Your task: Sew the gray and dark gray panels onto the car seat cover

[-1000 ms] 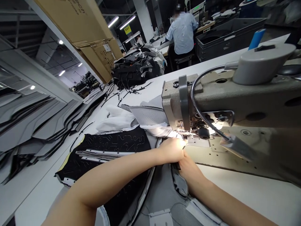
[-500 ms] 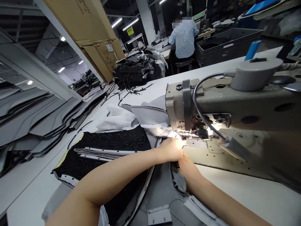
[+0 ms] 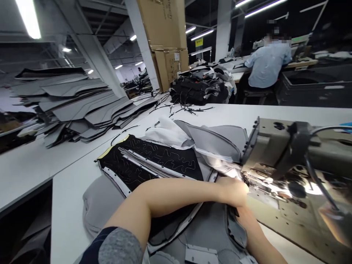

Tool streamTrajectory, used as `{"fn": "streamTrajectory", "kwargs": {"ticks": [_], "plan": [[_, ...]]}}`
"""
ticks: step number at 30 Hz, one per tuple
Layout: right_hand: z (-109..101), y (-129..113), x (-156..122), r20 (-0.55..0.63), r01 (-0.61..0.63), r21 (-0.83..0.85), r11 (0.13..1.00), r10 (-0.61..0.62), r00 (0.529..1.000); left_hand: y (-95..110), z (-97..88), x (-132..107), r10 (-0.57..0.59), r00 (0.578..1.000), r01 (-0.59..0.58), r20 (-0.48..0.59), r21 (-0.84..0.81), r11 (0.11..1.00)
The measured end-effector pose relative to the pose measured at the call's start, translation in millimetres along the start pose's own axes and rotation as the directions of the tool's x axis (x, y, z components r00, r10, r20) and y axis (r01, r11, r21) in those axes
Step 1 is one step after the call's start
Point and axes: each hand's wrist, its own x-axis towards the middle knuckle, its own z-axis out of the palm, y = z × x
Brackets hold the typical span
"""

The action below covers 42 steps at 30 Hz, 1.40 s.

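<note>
My left hand [image 3: 233,190] is closed on the edge of a grey and black fabric cover [image 3: 162,161] right at the needle area of an industrial sewing machine [image 3: 291,157]. My right hand [image 3: 243,216] lies just under the left one, mostly hidden by it, pressed against the grey padded panel [image 3: 209,227]. The right hand's fingers do not show. The black quilted part of the cover spreads left over the white table [image 3: 66,198]. The machine's lamp lights the fabric near the presser foot.
Stacks of grey cut panels [image 3: 77,106] lie at the left. A heap of black and grey covers [image 3: 200,86] sits at the far end, cardboard boxes [image 3: 165,44] behind it. A person in a light blue shirt [image 3: 268,64] sits at another bench, back turned.
The view has swung left and down, so the machine now sits at the right edge. Both hands stay together on the fabric by the needle.
</note>
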Motion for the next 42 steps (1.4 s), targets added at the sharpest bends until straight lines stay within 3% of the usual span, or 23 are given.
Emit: {"fn": "streamTrajectory", "kwargs": {"ticks": [4,11,18,24,28,30,32,35,38,40,42], "plan": [[-4.3,-4.9,-0.7,-0.070,-0.056,-0.011,0.998,0.055,0.996,-3.3,3.3,0.1,0.042,0.999,-0.042,0.002,-0.021,0.999],[-32.9,-8.5,-4.6,-0.048,0.022,0.068,0.997,-0.019,0.999,-20.8,9.6,-13.1,-0.034,0.993,0.005,-0.114,-0.242,0.970],[-41.7,-9.3,-12.1,0.003,-0.060,0.222,0.973,0.061,0.998,-30.7,27.5,-15.2,-0.055,0.974,-0.024,-0.222,-0.340,0.940],[-41.8,-1.1,-10.8,-0.030,0.093,0.186,0.978,-0.089,0.996,-34.4,27.1,-13.4,0.013,0.978,-0.080,-0.208,-0.319,0.944],[-52.3,-14.0,-1.4,-0.023,0.084,0.168,0.982,-0.081,0.996,-53.5,22.9,-24.4,0.127,0.977,-0.172,-0.171,-0.284,0.943],[-58.7,-24.5,4.0,-0.002,0.070,0.197,0.978,-0.071,0.997,-73.5,26.2,-46.9,0.167,0.968,-0.217,-0.189,-0.282,0.934],[-64.4,-33.2,8.8,-0.014,0.072,0.231,0.970,-0.071,0.997,-96.9,37.1,-84.0,0.146,0.962,-0.209,-0.232,-0.277,0.938],[-72.5,-40.9,23.3,-0.109,0.082,0.313,0.946,-0.051,0.993,-122.4,61.7,-160.1,0.040,0.978,-0.079,-0.204,-0.187,0.979],[-78.4,-48.8,64.6,-0.208,0.013,0.410,0.912,0.080,0.975,-121.5,74.4,-239.3,-0.014,0.998,0.007,-0.066,-0.106,0.994],[-77.2,-59.0,108.6,-0.139,-0.177,0.482,0.858,0.274,0.952,-111.9,66.8,-281.0,-0.005,0.993,0.029,0.114,-0.207,0.978],[-69.4,-75.9,154.9,0.107,-0.364,0.595,0.716,0.378,0.920,-106.0,49.7,-308.7,0.096,0.972,0.016,0.213,-0.469,0.883]]}}
